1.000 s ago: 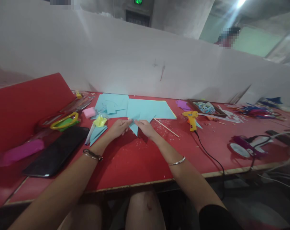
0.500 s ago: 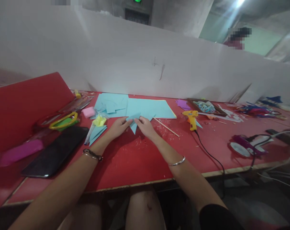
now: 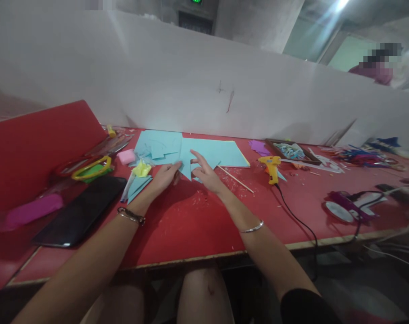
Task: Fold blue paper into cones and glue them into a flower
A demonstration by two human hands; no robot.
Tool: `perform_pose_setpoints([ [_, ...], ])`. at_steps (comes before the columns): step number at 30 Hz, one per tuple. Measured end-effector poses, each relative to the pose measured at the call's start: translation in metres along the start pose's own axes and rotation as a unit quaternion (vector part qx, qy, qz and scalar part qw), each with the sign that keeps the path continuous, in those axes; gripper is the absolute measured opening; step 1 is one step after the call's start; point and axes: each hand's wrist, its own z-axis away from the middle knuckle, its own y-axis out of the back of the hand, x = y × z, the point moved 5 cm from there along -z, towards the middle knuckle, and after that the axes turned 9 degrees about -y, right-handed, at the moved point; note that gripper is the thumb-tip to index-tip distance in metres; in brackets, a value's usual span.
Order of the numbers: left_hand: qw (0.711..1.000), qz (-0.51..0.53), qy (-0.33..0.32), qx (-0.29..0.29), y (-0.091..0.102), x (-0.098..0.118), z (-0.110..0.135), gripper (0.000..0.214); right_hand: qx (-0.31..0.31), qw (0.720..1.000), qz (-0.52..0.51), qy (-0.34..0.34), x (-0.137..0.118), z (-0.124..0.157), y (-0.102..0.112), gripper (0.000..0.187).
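Observation:
My left hand (image 3: 166, 179) is closed, its thumb and fingers pinching the edge of a small pointed piece of light blue paper (image 3: 186, 170). My right hand (image 3: 206, 176) is just right of that piece, index finger stretched out and fingers apart, with nothing seen in it. Behind both hands lie larger light blue sheets (image 3: 218, 150), so the small piece's outline partly blends with them. A thin wooden stick (image 3: 236, 180) rests to the right of my right hand. Folded blue paper pieces (image 3: 138, 186) lie left of my left hand, near a crumpled yellow piece (image 3: 142, 169).
A yellow glue gun (image 3: 272, 170) with a black cord stands on the right, before a tray (image 3: 312, 157) of small items. On the left are a black phone-like slab (image 3: 83, 211), yellow-handled scissors (image 3: 91, 168) and a pink block (image 3: 126, 156). A white partition (image 3: 177, 81) rises behind the table.
My right hand has let go of the small blue paper and spread its fingers. The paper stays at my left hand. A person beyond the partition has shifted right.

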Motion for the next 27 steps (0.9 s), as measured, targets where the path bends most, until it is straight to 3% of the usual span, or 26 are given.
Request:
perform_pose_setpoints([
  [3,1.000,0.023,-0.006,-0.005,0.000,0.003,0.000,0.050,-0.054,0.995,0.080,0.022,-0.003,0.005,-0.007,0.055],
  [7,1.000,0.009,-0.015,-0.003,-0.002,0.003,0.002,0.043,-0.027,0.992,0.116,0.046,-0.003,0.006,-0.006,0.049],
  [11,0.999,0.003,-0.015,0.039,0.001,0.002,0.002,0.035,0.000,0.996,0.086,0.037,-0.002,0.003,-0.004,0.034],
  [19,0.999,-0.029,0.012,0.044,0.004,-0.001,0.003,0.033,-0.017,0.999,-0.030,-0.023,0.014,-0.008,-0.005,0.027],
  [23,0.999,-0.029,0.019,0.029,0.002,-0.008,0.002,0.034,-0.013,0.998,-0.056,-0.004,0.014,-0.008,-0.003,0.023],
  [27,0.999,-0.017,-0.032,-0.029,-0.004,-0.006,0.001,0.039,-0.012,0.997,-0.072,-0.022,0.012,-0.007,-0.003,0.025],
])
